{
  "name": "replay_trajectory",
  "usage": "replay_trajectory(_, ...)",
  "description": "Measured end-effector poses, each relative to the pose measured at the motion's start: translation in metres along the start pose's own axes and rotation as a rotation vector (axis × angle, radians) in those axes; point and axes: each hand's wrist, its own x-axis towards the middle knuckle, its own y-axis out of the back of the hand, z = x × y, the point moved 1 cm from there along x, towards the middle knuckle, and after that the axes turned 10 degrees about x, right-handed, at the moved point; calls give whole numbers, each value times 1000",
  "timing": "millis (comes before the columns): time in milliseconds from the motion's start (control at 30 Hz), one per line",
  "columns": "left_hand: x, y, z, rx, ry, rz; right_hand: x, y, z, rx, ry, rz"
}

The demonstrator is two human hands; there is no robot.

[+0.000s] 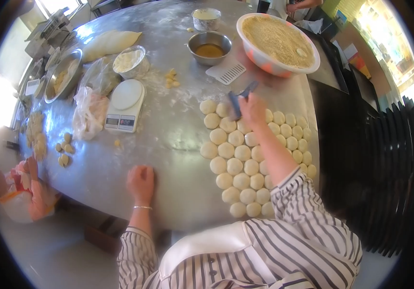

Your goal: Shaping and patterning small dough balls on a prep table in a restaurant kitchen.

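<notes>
Flattened round dough pieces (243, 152) lie in close rows on the metal table (178, 144), to the right of its middle. My right hand (253, 108) grips a blue-grey brush or scraper-like tool (234, 103), slightly blurred, over the far rows; its exact kind cannot be told. Part of the dough is hidden under my right forearm. My left hand (141, 182), curled in a loose fist, rests on the table left of the dough and holds nothing visible. Beyond the tool lie a white slotted turner (228, 73) and a steel bowl of amber liquid (209, 50).
A large bowl of crumbly tan filling or topping (277, 43) stands far right. A kitchen scale (125, 104), plastic bags (90, 112), a tub of flour (130, 62) and a large dough mass (109, 43) lie left. Black trays (383, 173) stand right; a co-worker (23, 191) is at far left.
</notes>
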Motion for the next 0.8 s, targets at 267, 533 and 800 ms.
replay_trajectory(267, 1, 5, 3, 2, -17, 36, -16, -9, -74, -9, 318, -176)
replay_trajectory(533, 2, 6, 8, -36, -33, 48, 10, -49, -39, 264, -65, -55)
replay_trajectory(800, 2, 11, 8, -62, -30, 63, -2, -10, -79, 83, 425, 12)
